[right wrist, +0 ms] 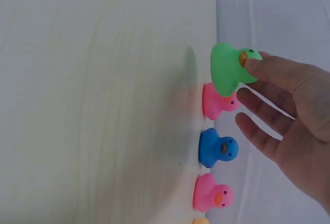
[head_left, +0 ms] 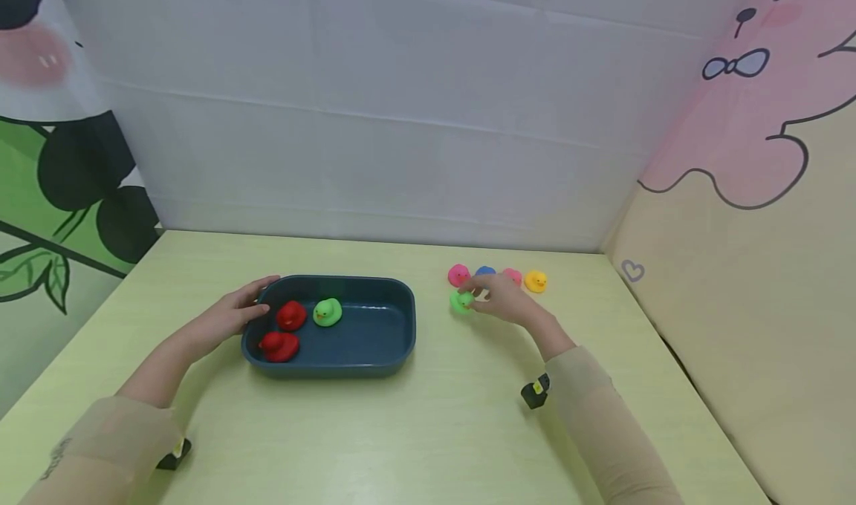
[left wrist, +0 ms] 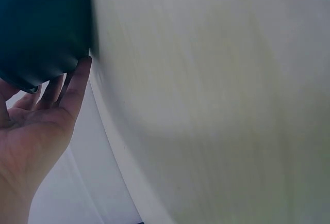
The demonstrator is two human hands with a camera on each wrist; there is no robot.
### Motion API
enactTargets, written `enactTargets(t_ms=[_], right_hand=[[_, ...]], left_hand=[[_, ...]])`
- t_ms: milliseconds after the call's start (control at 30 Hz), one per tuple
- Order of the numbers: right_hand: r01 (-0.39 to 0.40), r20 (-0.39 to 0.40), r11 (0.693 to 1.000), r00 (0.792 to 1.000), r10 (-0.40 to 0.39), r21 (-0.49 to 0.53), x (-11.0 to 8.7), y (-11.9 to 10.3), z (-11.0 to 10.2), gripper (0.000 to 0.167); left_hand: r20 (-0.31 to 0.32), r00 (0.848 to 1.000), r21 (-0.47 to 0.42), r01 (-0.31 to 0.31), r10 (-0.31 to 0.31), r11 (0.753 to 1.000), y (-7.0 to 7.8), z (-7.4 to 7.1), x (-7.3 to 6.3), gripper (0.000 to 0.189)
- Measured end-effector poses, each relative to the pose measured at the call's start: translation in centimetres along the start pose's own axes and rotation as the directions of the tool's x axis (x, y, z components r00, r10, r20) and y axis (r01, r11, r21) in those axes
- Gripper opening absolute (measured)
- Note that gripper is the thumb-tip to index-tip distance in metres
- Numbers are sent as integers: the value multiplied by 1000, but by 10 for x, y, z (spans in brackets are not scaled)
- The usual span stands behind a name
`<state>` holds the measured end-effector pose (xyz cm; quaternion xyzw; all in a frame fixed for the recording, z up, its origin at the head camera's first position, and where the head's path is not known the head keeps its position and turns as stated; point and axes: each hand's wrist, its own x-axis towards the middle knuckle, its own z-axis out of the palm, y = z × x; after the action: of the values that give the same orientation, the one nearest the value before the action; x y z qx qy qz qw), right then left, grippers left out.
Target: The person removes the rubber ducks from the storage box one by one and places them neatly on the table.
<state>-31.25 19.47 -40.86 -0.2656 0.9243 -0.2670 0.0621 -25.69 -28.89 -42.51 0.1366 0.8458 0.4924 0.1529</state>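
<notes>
My right hand (head_left: 503, 299) pinches a green rubber duck (right wrist: 225, 69) by its head, between thumb and fingertips. In the right wrist view this duck hangs above the table, its shadow apart from it. My left hand (head_left: 230, 313) holds the left end of a dark blue tray (head_left: 374, 367), the thumb over the rim and the fingers along the outer wall. Inside the tray, toward the left, lie two red ducks (head_left: 291, 315) and another green duck (head_left: 328, 312).
Behind my right hand a row of ducks stands on the table: a pink duck (right wrist: 212, 101), a blue duck (right wrist: 216, 147), a second pink duck (right wrist: 210, 193) and a yellow duck (head_left: 536, 281). A white sheet (head_left: 401, 119) rises along the table's back edge.
</notes>
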Motion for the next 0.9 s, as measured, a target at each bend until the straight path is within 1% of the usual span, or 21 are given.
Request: enactTargets(t_ms=[200,467,900], right_hand=[[-40,-10,999,999,40,18,2,8,5,26],[-24,-21,999,999,25,21,4,16,11,26],[-10,-24,1000,1000,11,17,6,17,13,27]], left_hand=[[3,1000,-9,-1,1,1000,1,0,-1,59],[2,1000,-4,-1,1,1000,3,1,-2,59],[-1,1000,3,2,-2,1000,4,1,-3,59]])
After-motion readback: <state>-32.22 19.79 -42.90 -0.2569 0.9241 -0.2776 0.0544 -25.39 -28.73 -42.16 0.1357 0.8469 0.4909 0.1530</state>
